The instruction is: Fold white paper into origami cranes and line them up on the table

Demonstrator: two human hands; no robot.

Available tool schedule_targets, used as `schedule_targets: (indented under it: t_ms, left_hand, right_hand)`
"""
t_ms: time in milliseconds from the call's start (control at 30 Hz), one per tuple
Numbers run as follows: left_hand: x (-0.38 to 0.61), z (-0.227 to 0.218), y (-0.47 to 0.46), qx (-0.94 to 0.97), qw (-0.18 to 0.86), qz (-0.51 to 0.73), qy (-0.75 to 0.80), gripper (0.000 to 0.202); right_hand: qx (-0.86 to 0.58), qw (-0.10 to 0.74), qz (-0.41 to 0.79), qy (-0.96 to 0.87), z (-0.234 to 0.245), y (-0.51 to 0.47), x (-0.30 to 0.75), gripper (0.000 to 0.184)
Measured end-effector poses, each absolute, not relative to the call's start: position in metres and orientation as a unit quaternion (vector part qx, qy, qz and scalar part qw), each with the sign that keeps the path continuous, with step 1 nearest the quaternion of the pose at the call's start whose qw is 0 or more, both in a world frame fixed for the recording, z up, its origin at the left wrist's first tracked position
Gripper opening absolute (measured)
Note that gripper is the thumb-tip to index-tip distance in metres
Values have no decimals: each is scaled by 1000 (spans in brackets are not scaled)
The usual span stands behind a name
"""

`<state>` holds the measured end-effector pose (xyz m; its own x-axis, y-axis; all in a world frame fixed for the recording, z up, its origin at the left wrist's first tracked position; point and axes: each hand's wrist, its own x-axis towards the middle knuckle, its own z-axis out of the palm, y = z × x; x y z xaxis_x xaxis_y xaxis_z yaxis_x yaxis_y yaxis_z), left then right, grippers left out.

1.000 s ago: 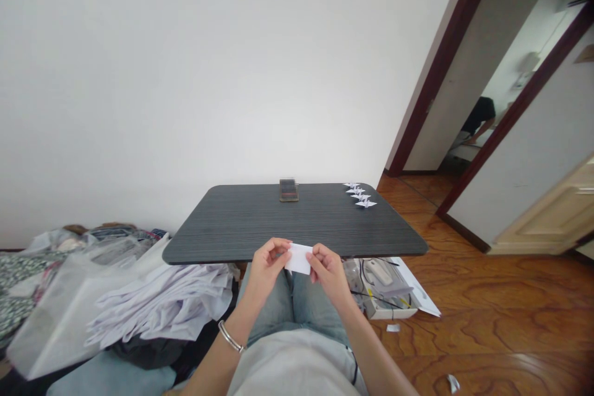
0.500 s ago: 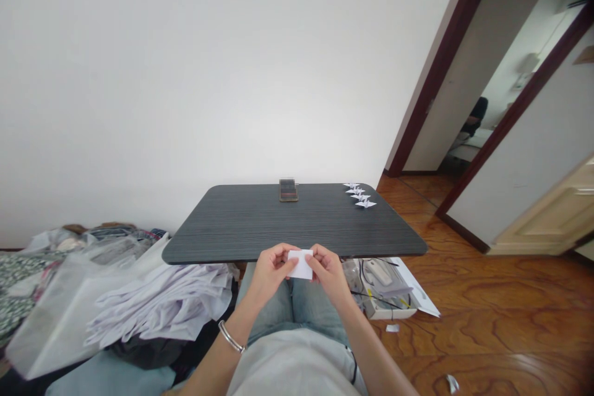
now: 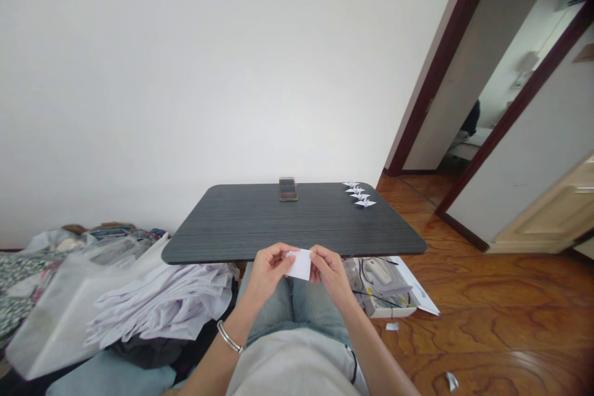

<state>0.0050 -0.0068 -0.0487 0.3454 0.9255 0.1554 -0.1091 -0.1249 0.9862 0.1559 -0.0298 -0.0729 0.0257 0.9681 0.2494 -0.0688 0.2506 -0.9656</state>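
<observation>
A small white piece of paper, roughly square, is stretched between my two hands above my lap, just in front of the table's near edge. My left hand pinches its left side between thumb and fingers. At the upper right corner, my right hand grips it the same way, with the fingertips partly hidden behind. Several white folded paper cranes stand in a row at the far right of the dark table.
A phone leans on a stand at the table's back, near the wall. Piled clothes lie to the left. Under the table's right side sits a white box with cables. Paper scraps lie on the wooden floor.
The paper has tilted and shifted slightly left. My right thumb has moved from the paper's face up toward its upper right corner.
</observation>
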Motion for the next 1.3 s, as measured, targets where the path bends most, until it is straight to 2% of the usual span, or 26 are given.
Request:
schedule_targets:
  t_ms: [733, 967, 1300]
  left_hand:
    - [4, -49, -6, 603, 558, 475, 316, 13]
    - [3, -45, -9, 629, 543, 463, 308, 16]
    - [1, -41, -10, 716, 438, 449, 306, 19]
  right_hand:
    - [-417, 612, 439, -509, -61, -37, 155, 31]
    - [-416, 607, 437, -517, -57, -39, 156, 32]
    - [-422, 610, 435, -511, -55, -40, 156, 33]
